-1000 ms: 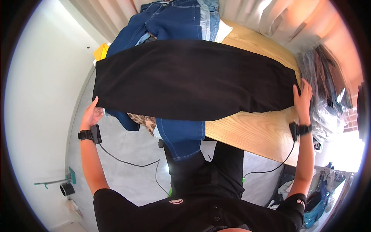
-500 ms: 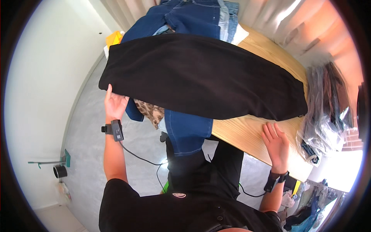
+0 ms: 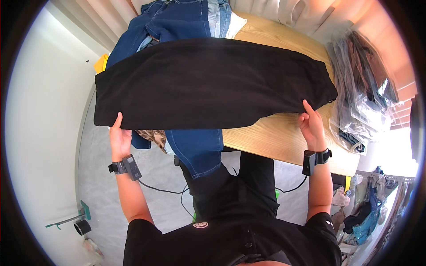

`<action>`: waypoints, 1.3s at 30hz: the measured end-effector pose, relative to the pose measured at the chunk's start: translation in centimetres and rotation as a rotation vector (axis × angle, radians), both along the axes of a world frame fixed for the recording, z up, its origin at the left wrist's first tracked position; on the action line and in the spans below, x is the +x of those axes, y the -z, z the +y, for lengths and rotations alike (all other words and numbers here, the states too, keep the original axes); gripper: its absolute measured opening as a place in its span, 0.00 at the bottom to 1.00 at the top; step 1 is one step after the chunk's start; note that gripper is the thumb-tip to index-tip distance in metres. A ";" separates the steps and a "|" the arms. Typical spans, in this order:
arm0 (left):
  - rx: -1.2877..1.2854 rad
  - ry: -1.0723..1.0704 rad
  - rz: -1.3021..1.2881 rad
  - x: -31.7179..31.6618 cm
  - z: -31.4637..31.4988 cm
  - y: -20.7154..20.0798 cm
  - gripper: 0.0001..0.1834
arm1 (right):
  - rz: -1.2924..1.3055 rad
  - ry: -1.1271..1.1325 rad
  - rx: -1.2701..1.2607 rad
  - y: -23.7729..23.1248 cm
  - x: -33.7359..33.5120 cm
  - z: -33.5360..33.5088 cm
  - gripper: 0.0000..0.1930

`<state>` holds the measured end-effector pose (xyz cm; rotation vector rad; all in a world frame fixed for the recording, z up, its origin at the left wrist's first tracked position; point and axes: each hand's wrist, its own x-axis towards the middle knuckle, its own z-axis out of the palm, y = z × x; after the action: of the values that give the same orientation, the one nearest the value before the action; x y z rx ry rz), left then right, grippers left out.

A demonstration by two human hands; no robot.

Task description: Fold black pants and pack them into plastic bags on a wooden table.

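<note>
A long black garment (image 3: 208,84), which looks like trousers folded lengthwise, lies across the table and the jeans. My left hand (image 3: 120,139) grips its near edge at the left end, thumb on top and the other fingers underneath. Near the right end, my right hand (image 3: 313,126) pinches the near edge, one finger stretched over the cloth and the others curled. Beneath the garment are dark blue jeans (image 3: 195,150), one leg hanging over the table's front edge. A patch of leopard-print cloth (image 3: 153,136) shows beside that leg.
Clear plastic bags of folded clothes (image 3: 361,84) lie at the right end of the wooden table (image 3: 266,137). Curtains (image 3: 297,11) hang behind. Cables run from both wrist devices. A broom (image 3: 84,210) and black bin (image 3: 82,227) stand left; clothes hang at lower right.
My right hand has moved up from the bare table to the garment's near edge and closed on it. The left hand stays on the left end. The whole view has shifted.
</note>
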<state>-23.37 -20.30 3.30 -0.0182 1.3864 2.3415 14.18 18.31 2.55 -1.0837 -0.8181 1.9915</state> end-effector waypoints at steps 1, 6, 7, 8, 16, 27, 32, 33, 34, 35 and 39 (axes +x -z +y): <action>-0.054 -0.024 0.015 0.0 -0.4 0.2 0.22 | 0.002 -0.001 -0.002 0.4 0.3 0.1 0.06; -0.218 -0.265 0.141 -0.1 -2.9 0.6 0.21 | 0.179 0.050 -0.034 0.8 1.6 -1.1 0.14; -0.433 -0.532 0.355 -0.9 -3.5 1.0 0.20 | 0.160 0.165 -0.007 0.3 1.7 -1.7 0.20; -0.650 -0.798 0.570 -1.8 -4.0 1.2 0.20 | 0.163 0.154 -0.010 -0.3 1.7 -2.2 0.20; -0.924 0.409 1.148 -8.5 5.0 -6.6 0.19 | -0.415 -0.049 0.781 -0.9 -0.1 -1.0 0.28; -0.953 0.322 1.016 -3.9 7.0 -3.4 0.29 | 0.020 0.247 0.246 1.0 3.5 -3.7 0.27; -0.220 -0.412 0.224 1.8 -0.7 0.2 0.26 | 0.377 -0.061 -0.064 0.0 5.2 -2.7 0.24; -0.226 -0.433 0.224 2.3 -1.2 0.4 0.26 | 0.383 -0.161 -0.071 0.1 4.9 -2.0 0.23; -0.051 -0.270 0.002 2.7 -1.7 0.5 0.24 | 0.384 -0.180 -0.075 0.4 4.6 -1.3 0.23; 0.128 -0.101 -0.213 3.0 -2.1 0.6 0.23 | 0.432 -0.220 -0.113 0.8 4.3 -0.6 0.21; 0.304 -0.157 -0.355 2.4 -1.8 0.4 0.19 | 0.435 -0.247 -0.177 -0.1 2.1 1.8 0.17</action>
<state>-20.96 -22.14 2.87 -0.4457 0.8813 2.4985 16.24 20.16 2.65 -0.6214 -0.5699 2.4270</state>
